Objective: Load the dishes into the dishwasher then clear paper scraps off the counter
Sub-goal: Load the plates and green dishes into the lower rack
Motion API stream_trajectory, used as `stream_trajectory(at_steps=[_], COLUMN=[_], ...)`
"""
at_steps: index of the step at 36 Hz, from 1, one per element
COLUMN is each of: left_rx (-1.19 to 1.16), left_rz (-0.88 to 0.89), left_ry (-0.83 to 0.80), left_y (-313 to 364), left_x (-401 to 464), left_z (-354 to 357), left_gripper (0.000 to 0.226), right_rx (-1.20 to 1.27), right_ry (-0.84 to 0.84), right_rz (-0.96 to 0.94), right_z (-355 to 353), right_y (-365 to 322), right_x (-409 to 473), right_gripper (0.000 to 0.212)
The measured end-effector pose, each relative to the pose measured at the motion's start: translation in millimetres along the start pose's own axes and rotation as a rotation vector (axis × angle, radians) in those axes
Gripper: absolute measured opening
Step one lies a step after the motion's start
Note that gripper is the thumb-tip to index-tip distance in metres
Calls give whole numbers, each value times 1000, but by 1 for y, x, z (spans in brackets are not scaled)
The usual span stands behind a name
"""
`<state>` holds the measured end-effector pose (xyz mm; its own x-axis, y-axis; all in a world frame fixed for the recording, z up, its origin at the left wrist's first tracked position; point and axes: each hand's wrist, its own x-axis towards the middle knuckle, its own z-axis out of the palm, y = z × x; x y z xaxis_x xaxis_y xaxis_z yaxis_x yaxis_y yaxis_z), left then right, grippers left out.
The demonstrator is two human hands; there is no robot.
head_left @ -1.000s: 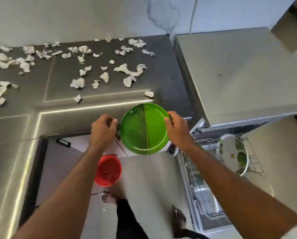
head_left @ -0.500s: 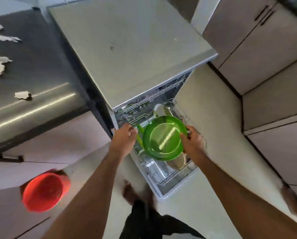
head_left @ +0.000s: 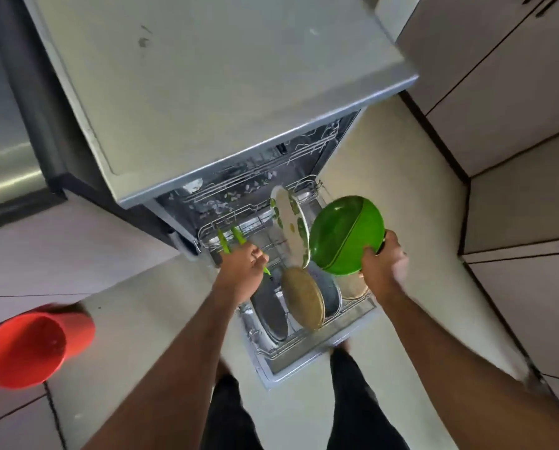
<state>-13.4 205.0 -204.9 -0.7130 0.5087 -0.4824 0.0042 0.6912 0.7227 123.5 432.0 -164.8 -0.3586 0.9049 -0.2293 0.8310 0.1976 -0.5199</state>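
Note:
My right hand (head_left: 382, 267) grips the lower right rim of a green divided plate (head_left: 346, 235), tilted above the right side of the pulled-out dishwasher rack (head_left: 307, 349). My left hand (head_left: 242, 271) is curled round thin green utensils (head_left: 231, 240) over the rack's left side, apart from the plate. In the rack stand a white plate with green marks (head_left: 291, 225), a tan plate (head_left: 304, 297), a dark grey plate (head_left: 270, 306) and a steel plate (head_left: 332, 295). No paper scraps are in view.
The dishwasher's grey top (head_left: 206, 92) fills the upper middle, with the steel counter edge (head_left: 5, 170) to its left. A red bucket (head_left: 28, 349) lies on the floor at lower left. Beige cabinets (head_left: 515, 206) line the right. My legs stand before the rack.
The green plate has shifted right and tilted, now held by my right hand alone. My left hand has come off its rim, keeping the green utensils. The view has closed in on the rack.

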Motion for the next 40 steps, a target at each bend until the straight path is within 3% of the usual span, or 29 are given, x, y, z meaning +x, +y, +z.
stream_trajectory(at_steps=[8,15,19,23,28,31,40], left_rx=[73,69,13,-43,-45,-7,173], left_rz=[-168,-245,-285,-309,-305,-308,-268], left_ry=[74,145,184,251,268,284,272], left_y=[32,42,33,29,25,20,9], left_x=[66,120,141,153,169,177,197], left_z=[84,150,171,184,197,202,211], left_gripper=[27,27,26,30,28,28,19], right_rx=[-63,-194,-285,-332,-312,-303,-303], right_ry=[-85,-263,-347,-424,-436,-431,-470], right_rz=[-182,-317,-391,-442,-501,-522,-487], right_z=[28,81,123,158,199,225,263], right_y=[29,66,78,82,76,73,78], right_x=[128,209,235,254,271,280,284], right_gripper=[34,25,22,31,34,26,36])
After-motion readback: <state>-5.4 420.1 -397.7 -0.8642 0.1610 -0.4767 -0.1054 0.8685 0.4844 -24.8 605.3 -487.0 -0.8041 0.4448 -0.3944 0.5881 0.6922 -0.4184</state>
